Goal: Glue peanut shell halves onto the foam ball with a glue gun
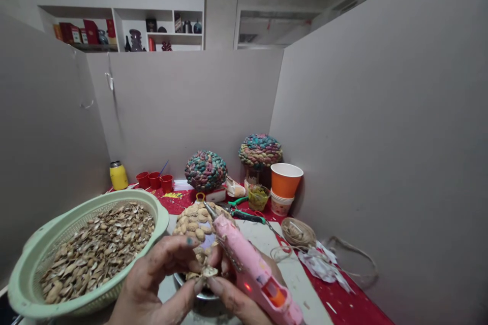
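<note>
My right hand grips a pink hot glue gun whose metal nozzle points up and left at a ball covered in pistachio shells. My left hand pinches a single pistachio shell between thumb and fingertips, right below the ball and touching the fingers of my right hand. The ball rests on a metal bowl, mostly hidden by my hands. A pale green colander full of loose pistachio shells sits at my left.
On the red cloth stand two painted shell balls, stacked orange paper cups, three small red cups, a yellow jar, green-handled scissors, a twine spool. Grey partition walls enclose the desk.
</note>
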Available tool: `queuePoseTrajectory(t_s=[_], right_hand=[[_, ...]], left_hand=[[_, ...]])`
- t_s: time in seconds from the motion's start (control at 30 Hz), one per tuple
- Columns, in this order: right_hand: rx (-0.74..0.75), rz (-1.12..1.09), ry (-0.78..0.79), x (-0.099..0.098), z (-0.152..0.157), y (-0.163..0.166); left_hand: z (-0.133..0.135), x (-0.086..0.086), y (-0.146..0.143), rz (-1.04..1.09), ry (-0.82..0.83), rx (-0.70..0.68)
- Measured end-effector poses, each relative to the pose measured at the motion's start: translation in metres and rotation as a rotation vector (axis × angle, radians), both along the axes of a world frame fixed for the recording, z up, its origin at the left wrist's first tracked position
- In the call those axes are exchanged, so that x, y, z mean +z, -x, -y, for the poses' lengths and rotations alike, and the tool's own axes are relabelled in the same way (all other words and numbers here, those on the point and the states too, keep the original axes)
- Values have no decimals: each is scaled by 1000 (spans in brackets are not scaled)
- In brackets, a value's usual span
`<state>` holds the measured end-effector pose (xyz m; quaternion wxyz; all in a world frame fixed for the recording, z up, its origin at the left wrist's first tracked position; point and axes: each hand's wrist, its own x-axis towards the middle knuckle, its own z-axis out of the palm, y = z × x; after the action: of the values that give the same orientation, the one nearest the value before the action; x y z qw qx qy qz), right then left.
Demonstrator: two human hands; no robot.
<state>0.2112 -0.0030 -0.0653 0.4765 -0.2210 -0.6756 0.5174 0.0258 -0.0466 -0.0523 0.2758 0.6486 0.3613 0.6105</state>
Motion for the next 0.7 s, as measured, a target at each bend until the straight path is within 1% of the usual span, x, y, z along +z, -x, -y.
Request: queuePoseTrajectory(t_s=[0.1, 0.23, 0.33, 0.4, 0.47, 0.57, 0.63, 0.7], right_hand=[[-5, 56, -52, -1, -5, -1], [-10, 69, -132, 1, -7, -1], [-52, 88, -174, 3, -5, -1], [-70, 89, -146, 5, -1, -1], [-56, 45, -41, 7, 2, -4], [4, -45, 141, 8, 0, -9], [43, -86, 189, 9, -4, -11], [68, -133, 233, 10, -9, -13]], left_hand=[[-1, 0, 2, 55, 79, -49], [-2, 4, 2, 138, 276, -116], [-1, 7, -1, 153, 365, -91], [0, 7, -5, 155, 348, -60], [2, 7, -6, 139, 291, -11], [4, 10, 2, 60, 216, 118], [3, 15, 16, -33, 168, 237], [0, 24, 37, -187, 99, 374]])
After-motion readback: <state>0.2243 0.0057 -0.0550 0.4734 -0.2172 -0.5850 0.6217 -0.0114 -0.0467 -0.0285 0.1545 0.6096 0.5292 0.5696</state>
